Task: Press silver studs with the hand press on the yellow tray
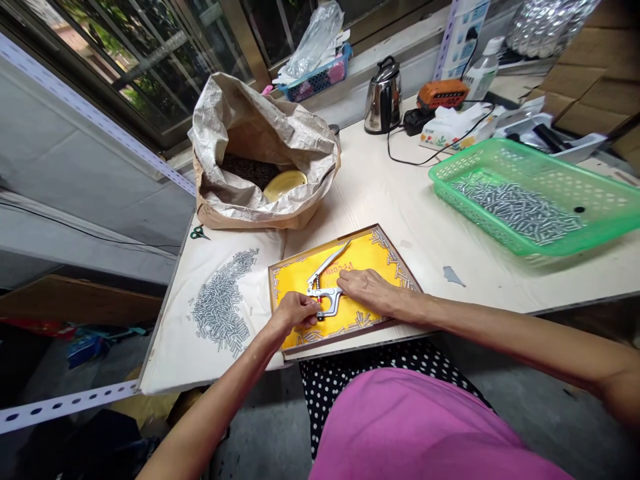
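Over a shallow yellow-bottomed tray [345,235] are grey snap-fastener pliers [332,305], with a C-shaped jaw and one long handle [330,262] standing out toward the far side. My right hand [367,291] is closed around the pliers' other handle, which its fingers mostly hide. My left hand [296,312] is pinched at the open side of the jaw. Whatever sits between its fingertips is too small to make out. A bit of red shows on the jaw's spindle. Small metal pins [387,250] lie along the tray's edges.
A pile of metal pins [220,303] lies left of the tray, near green scissors [199,233]. Behind stands an open sack [265,207] holding dark pieces and a yellow dish [286,184]. A green basket [480,220] of metal pieces and a kettle [383,97] stand to the right.
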Demonstrator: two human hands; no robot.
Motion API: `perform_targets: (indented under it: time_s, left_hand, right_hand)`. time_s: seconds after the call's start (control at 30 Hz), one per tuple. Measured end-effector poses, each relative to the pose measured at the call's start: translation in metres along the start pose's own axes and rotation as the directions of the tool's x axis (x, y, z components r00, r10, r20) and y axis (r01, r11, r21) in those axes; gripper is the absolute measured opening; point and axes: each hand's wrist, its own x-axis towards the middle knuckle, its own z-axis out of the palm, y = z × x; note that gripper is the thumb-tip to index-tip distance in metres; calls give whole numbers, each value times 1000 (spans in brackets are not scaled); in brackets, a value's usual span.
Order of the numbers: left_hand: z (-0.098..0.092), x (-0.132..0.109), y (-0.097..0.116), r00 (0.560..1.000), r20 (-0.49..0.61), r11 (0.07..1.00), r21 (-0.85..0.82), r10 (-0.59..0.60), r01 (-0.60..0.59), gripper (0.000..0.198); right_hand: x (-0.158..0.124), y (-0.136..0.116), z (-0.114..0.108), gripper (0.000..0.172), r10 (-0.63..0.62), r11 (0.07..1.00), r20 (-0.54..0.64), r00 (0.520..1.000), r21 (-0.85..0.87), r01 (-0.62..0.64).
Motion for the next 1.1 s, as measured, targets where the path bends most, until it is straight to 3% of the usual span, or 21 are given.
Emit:
perform_targets:
  time_s: [0.2, 0.37, 0.57, 0.67, 0.83, 0.97, 1.1]
  left_hand:
    - [-1, 1, 1, 998, 53, 997, 71, -42, 39, 29]
    - [4, 0, 0, 999, 11, 996, 69, -52, 52, 34]
    - [10, -8, -1, 998, -14, 997, -39, -62, 61, 30]
    - [10, -10, -2, 999, -25, 996, -73, -44, 42, 32]
    - [11, -8, -6, 999, -37, 997, -76, -22, 19, 37]
    - [12, -8, -6, 999, -37, 998, -66, -1, -1, 37]
    - [12, -8, -6, 999, -34, 999, -52, 3, -5, 35]
  right_hand:
    - [-5, -2, -6, 23, -53, 996, -1, 999, 68, 53]
    - [-4, 1, 1, 23, -47, 998, 0, 999, 50, 47]
    - [-4, 0, 0, 24, -27, 999, -16, 1000, 47, 28]
    - [0, 3, -9, 16, 2, 999, -23, 1000, 40, -1]
    - [18, 28, -15, 90, -17, 995, -97, 995, -100, 7]
    - [31, 46, -18, 95, -74, 990, 6, 997, -117, 74]
    - [35, 47, -26, 93, -64, 991, 67, 996, -110, 71]
